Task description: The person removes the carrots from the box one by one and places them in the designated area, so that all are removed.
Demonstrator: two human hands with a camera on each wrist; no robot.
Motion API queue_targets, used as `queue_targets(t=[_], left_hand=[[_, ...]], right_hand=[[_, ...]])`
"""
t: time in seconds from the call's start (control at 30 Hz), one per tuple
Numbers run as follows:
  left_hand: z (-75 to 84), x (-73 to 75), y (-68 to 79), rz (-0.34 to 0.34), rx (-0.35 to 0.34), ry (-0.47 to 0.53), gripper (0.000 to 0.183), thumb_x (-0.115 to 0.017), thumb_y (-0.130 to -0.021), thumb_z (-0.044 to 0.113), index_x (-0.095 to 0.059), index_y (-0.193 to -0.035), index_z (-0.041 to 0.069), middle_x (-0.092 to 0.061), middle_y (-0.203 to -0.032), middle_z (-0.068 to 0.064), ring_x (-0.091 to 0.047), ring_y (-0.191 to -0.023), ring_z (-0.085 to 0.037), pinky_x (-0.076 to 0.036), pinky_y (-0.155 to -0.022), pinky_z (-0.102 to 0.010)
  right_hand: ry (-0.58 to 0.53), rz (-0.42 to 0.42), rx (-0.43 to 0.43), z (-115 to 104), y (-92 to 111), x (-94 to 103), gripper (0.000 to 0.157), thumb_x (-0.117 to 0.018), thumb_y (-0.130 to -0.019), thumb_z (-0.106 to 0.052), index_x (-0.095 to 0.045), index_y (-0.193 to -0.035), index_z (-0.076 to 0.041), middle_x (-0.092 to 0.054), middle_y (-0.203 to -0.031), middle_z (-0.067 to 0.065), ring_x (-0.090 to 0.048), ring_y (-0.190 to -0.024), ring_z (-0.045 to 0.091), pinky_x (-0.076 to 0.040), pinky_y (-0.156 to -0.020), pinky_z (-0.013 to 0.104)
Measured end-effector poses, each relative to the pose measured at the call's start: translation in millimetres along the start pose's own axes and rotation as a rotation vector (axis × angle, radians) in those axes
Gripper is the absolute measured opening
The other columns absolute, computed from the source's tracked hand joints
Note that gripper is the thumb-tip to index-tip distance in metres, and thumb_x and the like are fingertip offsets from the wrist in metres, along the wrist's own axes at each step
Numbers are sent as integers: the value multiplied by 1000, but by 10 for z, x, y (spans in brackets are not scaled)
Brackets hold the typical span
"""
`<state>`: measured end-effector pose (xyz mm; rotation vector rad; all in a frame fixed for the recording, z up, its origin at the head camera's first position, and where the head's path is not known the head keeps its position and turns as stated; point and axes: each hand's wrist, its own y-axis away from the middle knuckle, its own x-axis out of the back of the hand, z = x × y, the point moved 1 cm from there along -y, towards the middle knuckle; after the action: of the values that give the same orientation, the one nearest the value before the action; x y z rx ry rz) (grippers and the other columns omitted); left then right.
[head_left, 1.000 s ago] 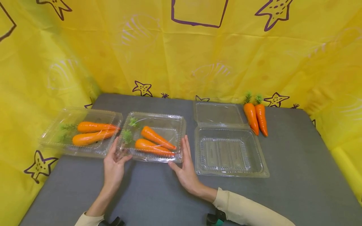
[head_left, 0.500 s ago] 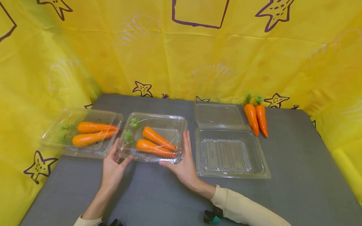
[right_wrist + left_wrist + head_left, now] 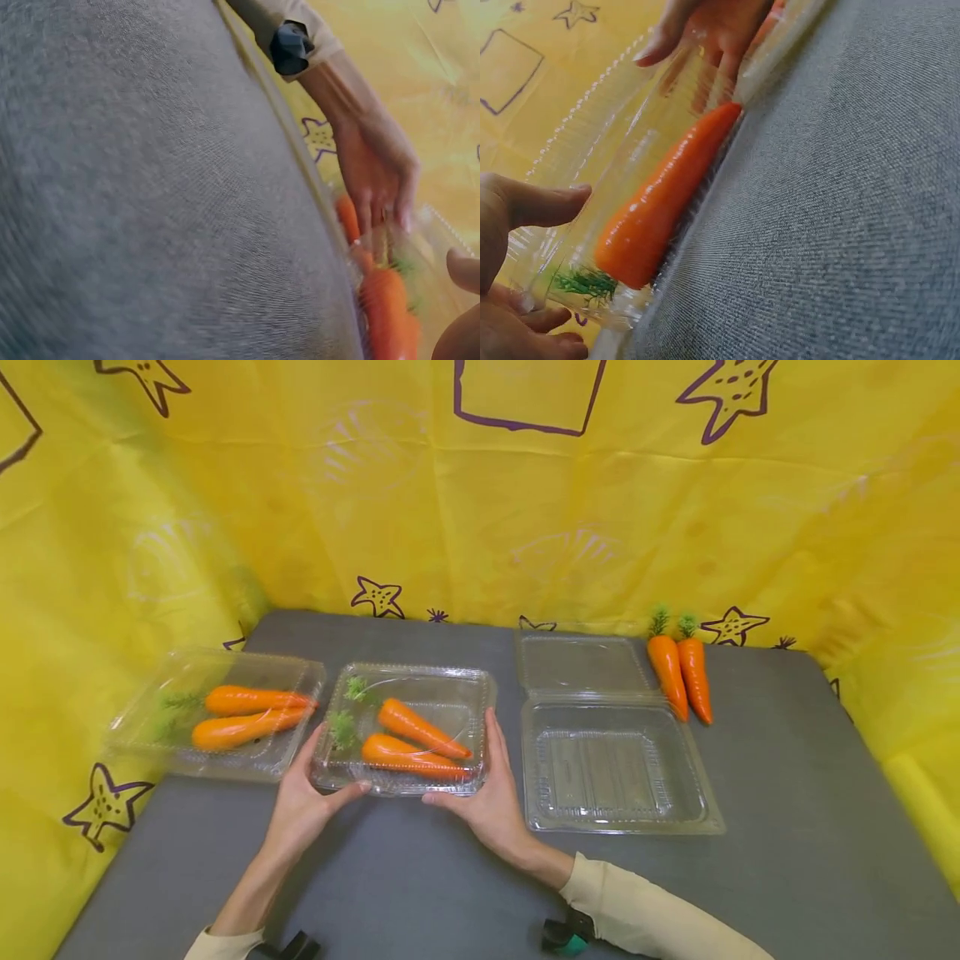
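Note:
A lidded clear plastic container (image 3: 450, 685) with two carrots (image 3: 412, 756) inside rests on the grey table between the hands. My left hand (image 3: 296, 810) lies against its left side, thumb along the front edge. Against the right side, my right hand (image 3: 495, 810) has its fingers extended, its thumb touching the front edge. Through the clear wall in the left wrist view, one carrot (image 3: 664, 199) shows orange, with green leaves at the near end. In the right wrist view, the left hand (image 3: 379, 169) reaches straight fingers down beside the container; the right hand's fingers are mostly out of frame.
Another closed clear container (image 3: 176, 672) with two carrots stands just left of the left hand. At right, a similar container (image 3: 705, 814) lies with its lid folded back. Two loose carrots (image 3: 681, 681) lie beside that lid. A yellow curtain (image 3: 480, 510) hangs behind the grey table (image 3: 795, 760).
The right thumb has slid leftward along the front edge, and the left thumb has moved right onto it. The container between the hands has shifted only slightly.

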<state>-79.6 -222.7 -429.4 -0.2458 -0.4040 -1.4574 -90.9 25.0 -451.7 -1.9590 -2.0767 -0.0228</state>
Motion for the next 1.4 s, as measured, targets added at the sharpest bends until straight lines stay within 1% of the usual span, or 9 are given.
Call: queue_targets(t=[0.27,0.37,0.5,0.63,0.77,0.87,1.1,1.27,1.4], left_hand=[[-52,-27,6,68,-57,-108,98,-83,-79,21,-23,-157,12,-42,-148,-22,-51,-123,-36,-44,-98,-46],[-70,-62,-6,115,-106,-141,89,-81,-81,18,-30,-154,10,-52,-138,-22,-60,-108,-31,-48,-88,-31],[-92,-104,-5,177,-152,-135,77,-76,-85,12,-37,-151,8,-63,-123,-25,-64,-91,-18,-45,-72,-8],[-107,-133,15,263,-203,-103,61,-68,-89,1,-46,-145,4,-62,-124,-26,-62,-87,2,-44,-73,-2],[-113,-160,33,338,-207,-120,46,-62,-93,-1,-53,-138,-2,-69,-106,-26,-54,-71,7,-44,-63,-5],[-102,-172,40,357,-182,-135,41,-59,-95,2,-56,-136,-2,-70,-87,-21,-49,-63,0,-39,-54,-13],[-95,-150,49,394,-164,-87,34,-62,-95,5,-62,-129,-2,-66,-117,-21,-55,-79,14,-42,-67,-3],[-94,-148,58,410,-185,-142,31,-63,-94,2,-66,-124,-3,-71,-96,-24,-49,-61,-2,-35,-50,-15],[-98,-151,46,400,-189,-144,32,-61,-95,1,-64,-126,-2,-69,-85,-24,-46,-59,-4,-33,-47,-18]], right_hand=[[-10,-6,11,-11,17,-30,133,-96,-58,-18,-10,-159,-16,-12,-163,4,-13,-149,23,-16,-120,45],[-14,-1,16,-10,13,-20,132,-96,-58,-18,-10,-159,-15,-12,-163,5,-13,-149,23,-15,-120,46],[-14,7,17,-1,9,-14,132,-96,-58,-18,-11,-159,-16,-13,-163,6,-13,-149,25,-15,-119,48],[-21,-2,13,-2,-3,-16,133,-96,-57,-18,-10,-159,-16,-14,-163,6,-15,-148,24,-16,-119,49],[-19,-15,0,1,0,-12,135,-96,-57,-18,-9,-159,-16,-13,-163,4,-15,-148,23,-16,-119,48],[-10,-19,-11,8,3,-3,136,-97,-56,-18,-8,-159,-19,-12,-163,2,-14,-148,21,-15,-119,46],[6,-22,4,30,11,22,127,-94,-63,-18,-9,-159,-21,-13,-163,2,-14,-148,21,-16,-119,47],[-8,-12,49,38,51,19,111,-84,-76,-12,-10,-159,-17,-11,-163,7,-13,-148,26,-17,-118,52],[-31,-14,74,35,102,-6,93,-69,-88,-3,-9,-158,-12,-7,-164,9,-10,-149,28,-16,-118,52]])
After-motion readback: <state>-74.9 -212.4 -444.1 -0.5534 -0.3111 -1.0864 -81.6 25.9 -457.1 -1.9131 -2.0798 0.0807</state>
